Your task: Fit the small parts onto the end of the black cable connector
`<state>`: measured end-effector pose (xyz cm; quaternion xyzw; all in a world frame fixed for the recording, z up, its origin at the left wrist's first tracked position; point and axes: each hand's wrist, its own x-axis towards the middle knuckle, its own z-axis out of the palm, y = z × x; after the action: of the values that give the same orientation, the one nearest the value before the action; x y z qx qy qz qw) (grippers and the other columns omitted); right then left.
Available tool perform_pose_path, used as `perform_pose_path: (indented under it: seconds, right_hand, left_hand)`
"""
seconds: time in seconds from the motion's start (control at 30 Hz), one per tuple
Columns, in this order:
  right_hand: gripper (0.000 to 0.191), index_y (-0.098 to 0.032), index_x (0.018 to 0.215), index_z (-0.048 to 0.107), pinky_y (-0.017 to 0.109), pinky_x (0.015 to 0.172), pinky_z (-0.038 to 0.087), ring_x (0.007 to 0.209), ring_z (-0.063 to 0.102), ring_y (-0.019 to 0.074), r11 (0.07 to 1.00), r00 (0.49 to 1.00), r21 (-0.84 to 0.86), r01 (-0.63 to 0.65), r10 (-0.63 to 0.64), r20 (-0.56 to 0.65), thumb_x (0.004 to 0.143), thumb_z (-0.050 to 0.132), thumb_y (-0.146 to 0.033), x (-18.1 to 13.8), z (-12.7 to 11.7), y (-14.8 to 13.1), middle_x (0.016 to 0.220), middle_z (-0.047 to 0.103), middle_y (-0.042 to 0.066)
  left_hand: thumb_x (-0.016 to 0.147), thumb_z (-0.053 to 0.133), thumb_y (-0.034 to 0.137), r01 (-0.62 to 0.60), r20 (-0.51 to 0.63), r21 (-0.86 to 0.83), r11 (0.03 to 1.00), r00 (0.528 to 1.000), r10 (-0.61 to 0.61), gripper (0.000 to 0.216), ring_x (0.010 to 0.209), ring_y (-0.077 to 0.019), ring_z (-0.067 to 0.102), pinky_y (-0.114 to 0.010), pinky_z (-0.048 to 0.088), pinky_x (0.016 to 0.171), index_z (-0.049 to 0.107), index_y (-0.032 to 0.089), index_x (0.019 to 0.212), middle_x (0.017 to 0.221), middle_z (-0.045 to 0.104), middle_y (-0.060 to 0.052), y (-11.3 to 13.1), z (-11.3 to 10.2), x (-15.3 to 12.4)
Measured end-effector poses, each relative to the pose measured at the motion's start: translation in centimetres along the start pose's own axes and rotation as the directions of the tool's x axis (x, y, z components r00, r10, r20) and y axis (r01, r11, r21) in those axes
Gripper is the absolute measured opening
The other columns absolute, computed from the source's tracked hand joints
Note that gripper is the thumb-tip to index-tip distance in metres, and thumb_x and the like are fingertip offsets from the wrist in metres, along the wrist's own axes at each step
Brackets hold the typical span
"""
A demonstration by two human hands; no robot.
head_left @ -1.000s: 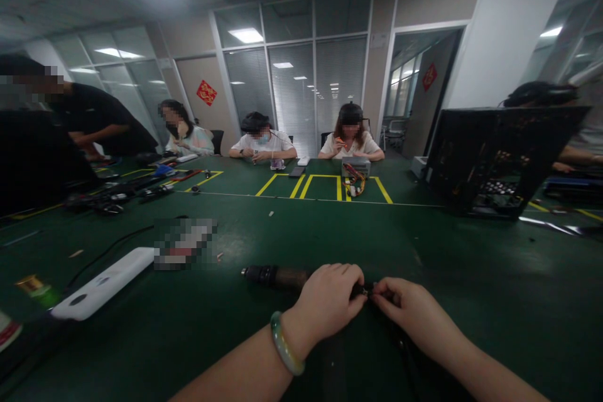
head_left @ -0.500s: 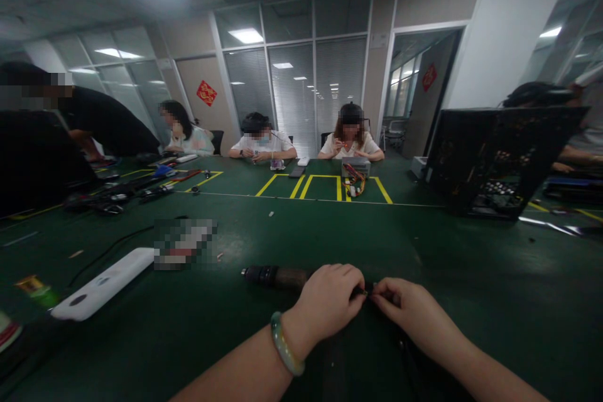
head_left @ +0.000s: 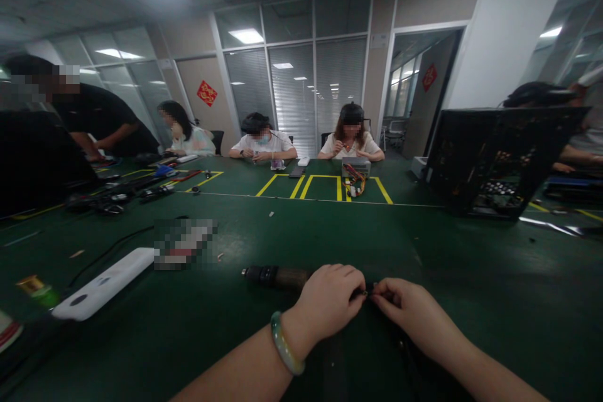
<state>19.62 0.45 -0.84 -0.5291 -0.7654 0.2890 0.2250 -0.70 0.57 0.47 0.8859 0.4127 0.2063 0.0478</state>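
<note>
A dark, rod-shaped tool with a metal tip, which looks like an electric screwdriver (head_left: 289, 278), lies across the green table in front of me. My left hand (head_left: 330, 301), with a jade-coloured bangle (head_left: 286, 344) at the wrist, covers its right part. Thumb and forefinger are pinched together at a tiny dark piece with a yellowish spot (head_left: 365, 293). Close by on the right, the fingertips of my right hand (head_left: 400, 304) pinch at the same place. What either hand grips is too small and dark to name. Below the right hand runs a dark cable-like strip (head_left: 406, 352).
A white power strip (head_left: 106, 284) lies at left, near a green spool (head_left: 40, 292). Black computer cases (head_left: 499, 163) stand at right and left. Across the table, several people sit or lean; a power supply (head_left: 355, 167) with coloured wires stands before one.
My hands have barely moved, the right fingers shifting very slightly. At far left, a person in black has raised the head and moved an arm.
</note>
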Motion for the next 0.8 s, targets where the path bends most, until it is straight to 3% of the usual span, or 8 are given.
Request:
perform_pose_path:
  seconds: [0.2,0.33,0.53,0.7,0.8]
  right_hand:
    - [0.015,-0.024,0.084,0.067,0.022,0.059,0.041,0.068,0.063,0.0157,1.000,1.000,-0.008,0.016,-0.016,-0.007,0.088,0.054,-0.029,0.04,-0.02,0.00,0.076,0.069,-0.002]
    - [0.016,-0.024,0.085,0.068,0.022,0.059,0.041,0.070,0.064,0.0161,1.000,1.000,0.018,0.010,-0.010,0.000,0.089,0.054,-0.030,-0.03,0.04,-0.02,0.078,0.070,-0.001]
    - [0.016,-0.023,0.085,0.068,0.023,0.060,0.041,0.069,0.063,0.0162,1.000,1.000,-0.002,0.015,-0.015,-0.004,0.088,0.054,-0.030,0.04,0.03,0.08,0.078,0.069,-0.001]
    - [0.017,-0.023,0.085,0.068,0.022,0.059,0.042,0.068,0.063,0.0159,1.000,1.000,0.004,0.011,-0.011,0.009,0.089,0.053,-0.031,0.06,0.03,0.19,0.079,0.069,-0.001]
    - [0.016,-0.024,0.085,0.068,0.022,0.060,0.042,0.069,0.063,0.0161,1.000,1.000,0.000,0.018,-0.018,0.000,0.089,0.053,-0.030,0.01,0.04,0.12,0.079,0.070,-0.001]
  left_hand:
    - [0.085,0.065,0.027,-0.020,0.000,-0.008,1.000,1.000,0.020,0.011,0.090,-0.0172,0.057,-0.031,0.042,0.083,0.058,0.022,0.092,0.096,0.062,0.002,0.04,-0.09,0.03]
    - [0.083,0.067,0.034,0.039,-0.024,-0.019,0.999,0.999,-0.039,0.022,0.089,-0.0191,0.057,-0.033,0.043,0.081,0.056,0.022,0.096,0.094,0.062,0.000,-0.01,0.05,-0.04]
    - [0.087,0.061,0.022,-0.020,-0.013,-0.038,0.999,1.000,0.020,0.004,0.092,-0.0167,0.056,-0.032,0.042,0.086,0.057,0.021,0.089,0.096,0.062,0.002,0.14,-0.21,-0.02]
    - [0.084,0.065,0.028,0.027,-0.039,-0.063,0.998,0.999,-0.030,0.016,0.093,-0.0193,0.057,-0.034,0.043,0.085,0.057,0.021,0.096,0.097,0.062,-0.001,0.18,-0.26,-0.02]
    - [0.084,0.065,0.025,0.028,-0.035,-0.059,0.998,0.999,-0.031,0.013,0.094,-0.0195,0.057,-0.034,0.043,0.087,0.058,0.021,0.093,0.098,0.062,-0.001,0.12,-0.18,-0.04]
